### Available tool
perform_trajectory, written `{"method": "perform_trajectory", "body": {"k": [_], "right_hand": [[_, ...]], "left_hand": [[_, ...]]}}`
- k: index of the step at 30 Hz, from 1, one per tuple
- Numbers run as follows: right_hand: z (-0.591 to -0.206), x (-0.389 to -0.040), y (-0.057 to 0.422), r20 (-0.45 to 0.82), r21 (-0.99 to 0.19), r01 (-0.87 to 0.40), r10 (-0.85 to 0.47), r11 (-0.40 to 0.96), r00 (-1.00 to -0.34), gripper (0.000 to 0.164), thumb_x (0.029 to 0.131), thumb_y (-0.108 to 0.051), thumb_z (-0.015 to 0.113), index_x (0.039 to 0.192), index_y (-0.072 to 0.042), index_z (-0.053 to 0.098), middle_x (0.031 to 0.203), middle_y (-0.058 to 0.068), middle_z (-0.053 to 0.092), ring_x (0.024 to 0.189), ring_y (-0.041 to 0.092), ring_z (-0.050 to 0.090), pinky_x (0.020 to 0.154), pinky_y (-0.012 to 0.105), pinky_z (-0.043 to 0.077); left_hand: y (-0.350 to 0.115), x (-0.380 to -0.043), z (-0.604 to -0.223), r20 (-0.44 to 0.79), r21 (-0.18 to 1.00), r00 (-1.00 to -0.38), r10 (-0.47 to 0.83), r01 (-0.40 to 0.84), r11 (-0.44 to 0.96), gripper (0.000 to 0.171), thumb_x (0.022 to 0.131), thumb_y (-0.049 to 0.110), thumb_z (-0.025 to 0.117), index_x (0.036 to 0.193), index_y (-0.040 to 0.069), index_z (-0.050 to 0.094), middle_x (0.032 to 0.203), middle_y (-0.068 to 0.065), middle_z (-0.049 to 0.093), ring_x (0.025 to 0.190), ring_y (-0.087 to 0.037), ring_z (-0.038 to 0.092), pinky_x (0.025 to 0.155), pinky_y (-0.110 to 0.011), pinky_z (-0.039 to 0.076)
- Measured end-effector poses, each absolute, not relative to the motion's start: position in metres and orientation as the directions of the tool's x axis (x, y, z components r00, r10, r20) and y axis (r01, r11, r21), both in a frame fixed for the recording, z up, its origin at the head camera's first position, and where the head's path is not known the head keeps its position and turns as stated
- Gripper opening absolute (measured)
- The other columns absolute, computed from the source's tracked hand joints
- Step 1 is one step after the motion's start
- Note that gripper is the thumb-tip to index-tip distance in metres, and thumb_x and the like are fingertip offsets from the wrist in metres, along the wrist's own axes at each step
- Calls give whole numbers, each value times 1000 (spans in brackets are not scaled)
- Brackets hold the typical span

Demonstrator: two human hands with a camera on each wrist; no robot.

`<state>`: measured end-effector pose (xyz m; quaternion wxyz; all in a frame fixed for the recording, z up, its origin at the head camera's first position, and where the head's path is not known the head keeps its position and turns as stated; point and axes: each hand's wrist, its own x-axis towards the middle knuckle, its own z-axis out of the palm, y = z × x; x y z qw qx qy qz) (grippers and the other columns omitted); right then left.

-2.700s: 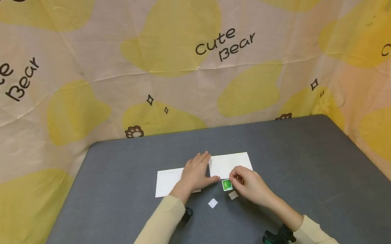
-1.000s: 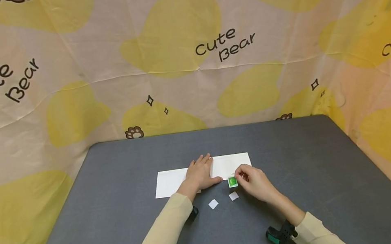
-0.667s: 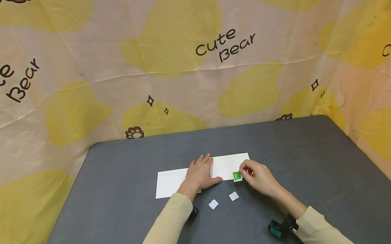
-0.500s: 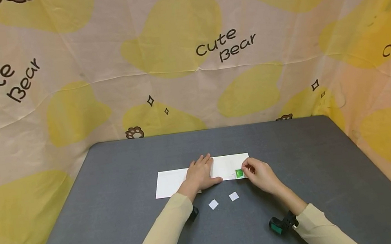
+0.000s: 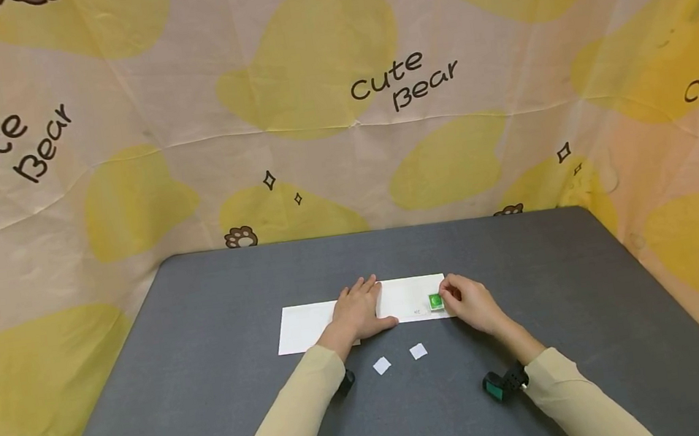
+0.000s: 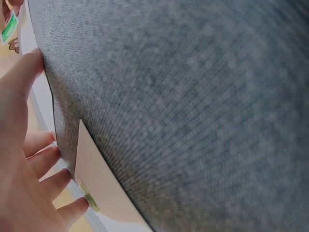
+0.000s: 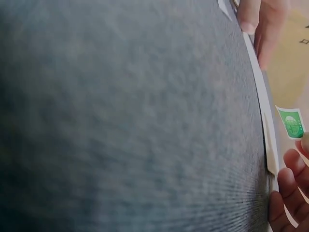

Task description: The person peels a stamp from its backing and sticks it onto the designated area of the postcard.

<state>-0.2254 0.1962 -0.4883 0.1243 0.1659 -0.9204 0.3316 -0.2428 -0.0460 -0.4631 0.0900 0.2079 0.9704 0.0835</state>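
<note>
My right hand (image 5: 472, 303) pinches a small green postage stamp with a white border (image 5: 436, 301) between thumb and fingertips. In the head view the stamp overlaps the lower right part of a white envelope (image 5: 408, 297). The right wrist view shows the stamp (image 7: 292, 123) raised above the envelope's edge, its printed face visible. My left hand (image 5: 357, 313) lies with fingers spread across the gap between two envelopes, thumb at the near edge of the right one. Beneath its palm side is part of the left envelope (image 5: 306, 327), which bears a greenish patch (image 6: 89, 197) in the left wrist view.
Two small white paper squares, one on the left (image 5: 381, 365) and one on the right (image 5: 418, 351), lie on the grey table (image 5: 229, 410) nearer the body. A patterned cloth (image 5: 319, 89) hangs behind the table's far edge.
My right hand has carried the stamp rightward and away from the body, from below the right envelope's near edge to over its lower right corner. The left hand shifted slightly right early on, then stayed.
</note>
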Motion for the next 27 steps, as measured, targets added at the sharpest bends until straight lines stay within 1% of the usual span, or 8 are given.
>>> {"method": "perform_trajectory", "body": {"k": [8, 15, 21, 27], "right_hand": [[-485, -236, 201, 335, -556, -385, -226, 737, -915, 5, 86, -9, 59, 82, -7, 60, 66, -3, 48, 60, 11, 42, 55, 24, 34], [-483, -245, 206, 291, -554, -353, -221, 754, -931, 4, 86, -9, 60, 82, -10, 60, 70, 0, 52, 63, 13, 44, 58, 27, 36], [-482, -250, 208, 291, -537, -341, -210, 772, -933, 6, 87, -11, 59, 83, -8, 61, 72, 2, 54, 64, 14, 45, 59, 28, 37], [-481, -254, 208, 266, -532, -327, -212, 781, -940, 5, 88, -9, 58, 83, -8, 61, 73, 4, 54, 65, 15, 45, 59, 29, 37]], "left_hand": [[-46, -243, -463, -147, 199, -898, 415, 385, 901, 84, 80, 60, 58, 144, 12, 33, 151, -4, 25, 139, -25, 22, 110, -47, 23], [-47, -242, -462, -141, 203, -900, 413, 382, 901, 84, 79, 60, 58, 144, 12, 33, 151, -4, 26, 139, -25, 23, 110, -47, 23], [-47, -242, -462, -135, 204, -897, 420, 390, 898, 84, 79, 60, 58, 144, 12, 33, 151, -4, 26, 139, -25, 23, 109, -47, 23], [-47, -242, -462, -136, 205, -895, 426, 395, 896, 84, 79, 59, 58, 143, 11, 34, 151, -4, 26, 139, -25, 24, 109, -47, 24]]}}
